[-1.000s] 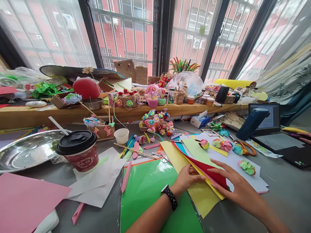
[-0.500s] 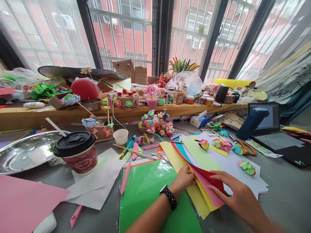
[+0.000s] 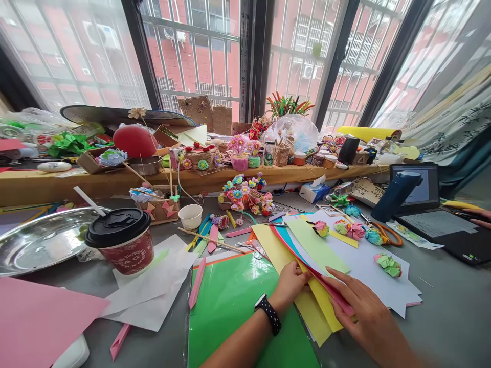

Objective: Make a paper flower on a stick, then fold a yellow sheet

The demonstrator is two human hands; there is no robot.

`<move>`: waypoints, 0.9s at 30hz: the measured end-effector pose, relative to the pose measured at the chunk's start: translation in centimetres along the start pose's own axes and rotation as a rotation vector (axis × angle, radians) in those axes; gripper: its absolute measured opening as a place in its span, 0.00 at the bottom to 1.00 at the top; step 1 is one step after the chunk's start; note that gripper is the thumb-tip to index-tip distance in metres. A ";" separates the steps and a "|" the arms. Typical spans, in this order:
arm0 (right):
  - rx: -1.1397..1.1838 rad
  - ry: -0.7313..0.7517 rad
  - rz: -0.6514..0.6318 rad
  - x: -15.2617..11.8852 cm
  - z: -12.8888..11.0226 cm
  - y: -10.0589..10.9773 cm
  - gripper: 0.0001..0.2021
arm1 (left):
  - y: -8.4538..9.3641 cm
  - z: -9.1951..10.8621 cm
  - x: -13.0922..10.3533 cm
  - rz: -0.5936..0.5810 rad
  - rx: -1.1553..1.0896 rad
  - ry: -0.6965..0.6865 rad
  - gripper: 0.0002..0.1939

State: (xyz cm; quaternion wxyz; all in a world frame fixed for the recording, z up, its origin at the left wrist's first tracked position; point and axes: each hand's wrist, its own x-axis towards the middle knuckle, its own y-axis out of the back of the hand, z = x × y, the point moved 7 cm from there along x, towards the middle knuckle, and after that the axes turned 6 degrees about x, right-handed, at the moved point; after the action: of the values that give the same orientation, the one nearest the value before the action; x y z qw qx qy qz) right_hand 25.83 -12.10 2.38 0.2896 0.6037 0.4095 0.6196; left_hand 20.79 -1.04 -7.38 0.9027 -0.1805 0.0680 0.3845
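Observation:
My left hand [image 3: 292,282], with a dotted watch strap at the wrist, is closed on the left edge of a fanned stack of coloured paper. My right hand [image 3: 362,306] grips the pink paper [image 3: 338,295] from the right, its fingers along the upper side. Yellow paper [image 3: 322,306] lies just beneath the pink. Behind the hands, a pale green sheet [image 3: 314,243] rests over white paper [image 3: 368,260]. A green sheet pack [image 3: 230,306] in a clear sleeve lies under my left forearm.
Left stand a lidded paper cup [image 3: 128,250] and a metal tray [image 3: 34,260]. Crumpled paper flowers [image 3: 388,265], orange-handled scissors [image 3: 391,234], a dark blue tumbler [image 3: 397,197] and a laptop [image 3: 441,220] are on the right. Another person's hand [image 3: 479,217] is beside the laptop.
My right hand has shifted slightly left and closer to my left hand. The raised red and pink sheets have folded down, showing more of the pale green sheet. My left hand stays nearly in place.

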 end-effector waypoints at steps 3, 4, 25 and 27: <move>0.043 0.008 0.051 -0.3 -0.1 0.2 0.20 | 0.0 0.2 -0.2 -0.016 0.021 0.021 0.15; 0.064 0.012 0.064 -0.4 -0.1 0.2 0.20 | -0.1 0.2 -0.3 -0.025 0.028 0.032 0.14; 0.063 -0.097 0.021 -3.2 4.8 -4.0 0.17 | -0.4 0.5 -0.5 -0.047 0.161 0.164 0.07; 0.101 -0.155 0.007 -2.8 4.9 -4.2 0.17 | -0.3 0.5 -0.5 -0.036 0.182 0.180 0.08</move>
State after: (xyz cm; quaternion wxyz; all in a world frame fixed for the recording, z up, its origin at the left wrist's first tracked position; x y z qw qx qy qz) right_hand 30.40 -11.61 -2.96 0.2875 0.6650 0.4144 0.5508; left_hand 20.66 -1.37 -6.75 0.9123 -0.1327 0.1801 0.3429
